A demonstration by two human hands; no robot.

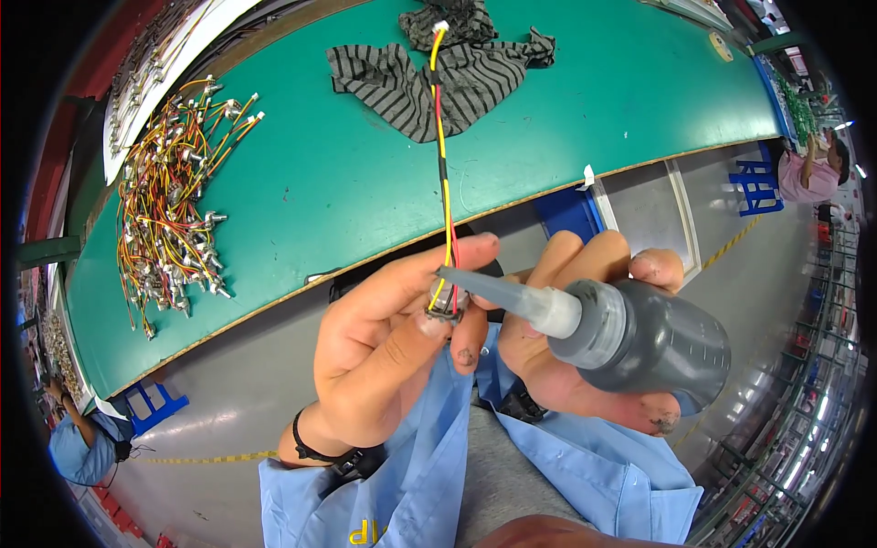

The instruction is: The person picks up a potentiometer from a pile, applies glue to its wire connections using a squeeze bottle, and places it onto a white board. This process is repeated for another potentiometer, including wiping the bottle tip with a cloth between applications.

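The left hand (pixel 379 342) pinches a small silver cylindrical metal part with red, yellow and black wires (pixel 444 297) before the green bench (pixel 320 201); the right hand (pixel 539 365), clamped on a dark-grey plastic squeeze bottle (pixel 676 347), should steady its tapered nozzle (pixel 498 290) and press gently, sparing the wires.

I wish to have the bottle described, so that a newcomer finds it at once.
Find the green table, then the right grip below its near edge. It holds the bottle, tapered nozzle toward the left grip. Unlike the wired metal part there, it is plump and dark grey.
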